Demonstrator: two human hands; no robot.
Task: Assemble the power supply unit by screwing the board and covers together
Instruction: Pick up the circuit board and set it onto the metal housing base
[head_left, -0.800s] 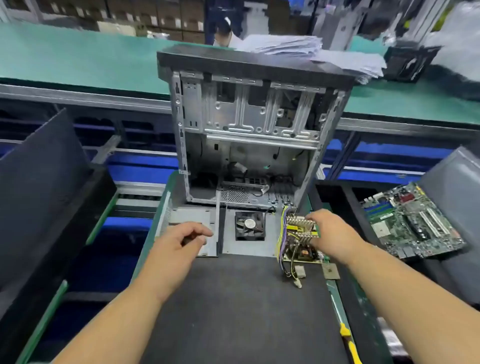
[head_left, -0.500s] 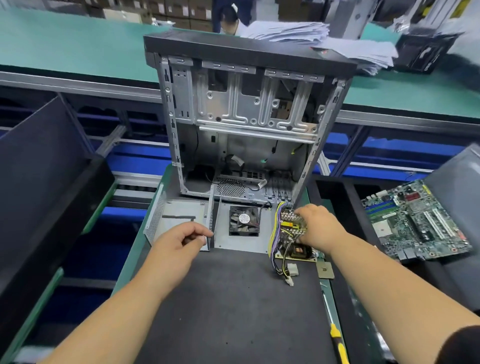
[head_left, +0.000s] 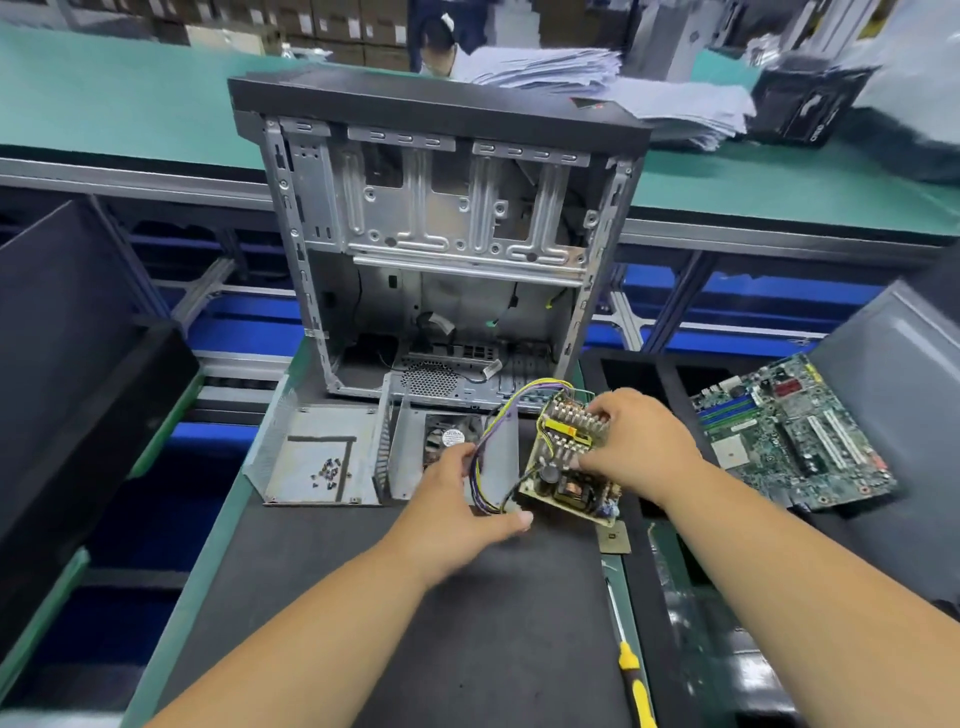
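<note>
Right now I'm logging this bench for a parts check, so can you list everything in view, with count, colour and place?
computer case: one, grey with black top, upright at the back of the mat
cover with screws: one, grey, left of the fan cover, small dark screws lying in it
fan cover: one, grey with black fan, in front of the case
power board: one, green with yellow and purple wires, lifted over the mat
chip: one, gold, right edge of the mat
screwdriver: one, yellow and black, right of the mat
motherboard: one, green, far right
paper stack: one, white, behind the case
left hand: holds the wires
right hand: grips the board
</note>
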